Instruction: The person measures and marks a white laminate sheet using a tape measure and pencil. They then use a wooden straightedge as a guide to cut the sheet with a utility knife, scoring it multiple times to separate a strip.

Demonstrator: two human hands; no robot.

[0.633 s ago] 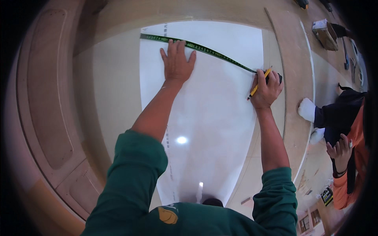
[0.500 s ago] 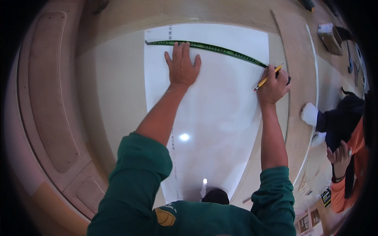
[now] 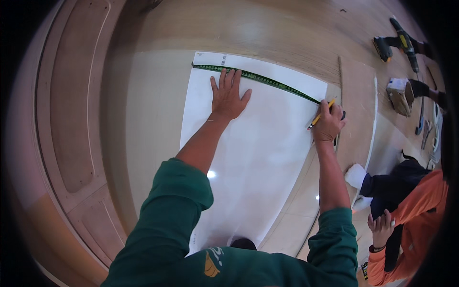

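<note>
A green tape measure blade (image 3: pixel 267 81) stretches across the far part of a glossy white sheet (image 3: pixel 253 143), from its left edge toward its right edge. My left hand (image 3: pixel 229 98) lies with fingers spread, fingertips touching the blade left of its middle. At the sheet's right edge, my right hand (image 3: pixel 329 123) is closed around the tape measure's end; a bit of dark case shows beside the fingers. A yellow pencil (image 3: pixel 317 117) is also held in this hand, slanting across the fingers. The palm hides most of the case.
To the right, a person in orange (image 3: pixel 411 225) sits with a white-socked foot (image 3: pixel 355 175) near a brown board (image 3: pixel 356 115). A cordless drill (image 3: pixel 406 45), a small block-shaped thing (image 3: pixel 400 97) and hand tools lie at upper right. A panelled wooden door (image 3: pixel 74 95) is on the left.
The view has shifted, so the sheet and tape sit lower in it and the drill shows more fully. Both hands keep their places on the tape; the right still holds the pencil.
</note>
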